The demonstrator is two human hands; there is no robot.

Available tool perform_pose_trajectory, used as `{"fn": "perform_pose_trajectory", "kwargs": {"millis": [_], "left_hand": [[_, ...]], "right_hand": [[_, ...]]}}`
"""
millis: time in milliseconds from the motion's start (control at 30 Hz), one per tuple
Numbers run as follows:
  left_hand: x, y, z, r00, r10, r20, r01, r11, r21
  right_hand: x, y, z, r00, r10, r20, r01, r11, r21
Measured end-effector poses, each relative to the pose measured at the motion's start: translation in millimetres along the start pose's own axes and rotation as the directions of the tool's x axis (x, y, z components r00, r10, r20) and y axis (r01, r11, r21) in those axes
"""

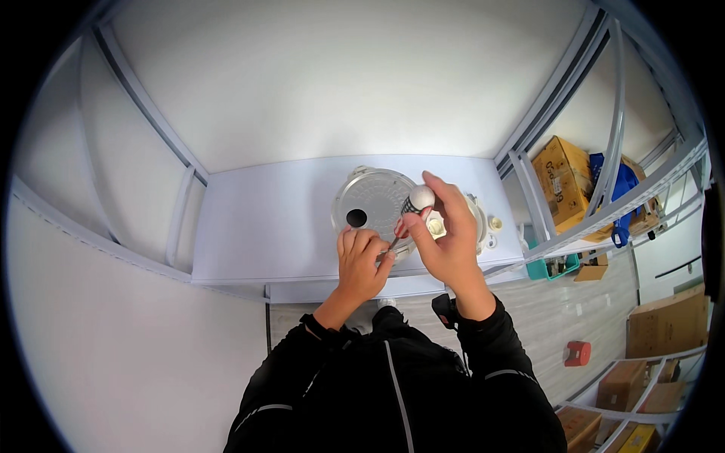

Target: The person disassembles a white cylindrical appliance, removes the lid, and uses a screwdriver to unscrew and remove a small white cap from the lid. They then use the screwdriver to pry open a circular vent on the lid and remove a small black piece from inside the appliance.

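Note:
A round grey metal lid-like disc point(385, 189) with a patterned surface and a pale rim lies on the white table. A round black spot point(356, 218) shows at its left side. My right hand point(453, 245) is wrapped round a screwdriver point(417, 200) with a pale rounded end, a dark ribbed band and a reddish part. Its shaft slants down-left to the disc's near edge. My left hand point(362, 263) is at that edge, fingers bent and thumb close to the screwdriver's tip. Whatever lies under those fingers is hidden.
Behind my right hand, a second round pale part point(480, 219) is partly hidden. Small round pieces point(495, 223) lie beside it on the table point(257, 219). Metal shelf posts flank both sides. Cardboard boxes point(563, 185), a teal crate point(538, 269) and a red stool point(578, 353) stand to the right.

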State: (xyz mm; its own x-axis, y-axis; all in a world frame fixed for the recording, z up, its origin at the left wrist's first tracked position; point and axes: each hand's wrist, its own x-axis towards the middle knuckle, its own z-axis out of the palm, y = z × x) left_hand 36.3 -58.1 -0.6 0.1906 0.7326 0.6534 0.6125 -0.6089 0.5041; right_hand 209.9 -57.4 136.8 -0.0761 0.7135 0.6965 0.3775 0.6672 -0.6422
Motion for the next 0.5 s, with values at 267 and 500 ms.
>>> {"fn": "perform_pose_trajectory", "kwargs": {"millis": [267,500], "left_hand": [[0,0,0,1.0,-0.003,0.002,0.003,1.0,0.008],[0,0,0,1.0,0.005,-0.011,-0.005,1.0,0.004]], "right_hand": [[0,1,-2,0.994,-0.086,0.067,0.09,0.993,-0.07],[2,-1,-1,0.996,-0.072,0.054,0.066,0.992,0.108]]}}
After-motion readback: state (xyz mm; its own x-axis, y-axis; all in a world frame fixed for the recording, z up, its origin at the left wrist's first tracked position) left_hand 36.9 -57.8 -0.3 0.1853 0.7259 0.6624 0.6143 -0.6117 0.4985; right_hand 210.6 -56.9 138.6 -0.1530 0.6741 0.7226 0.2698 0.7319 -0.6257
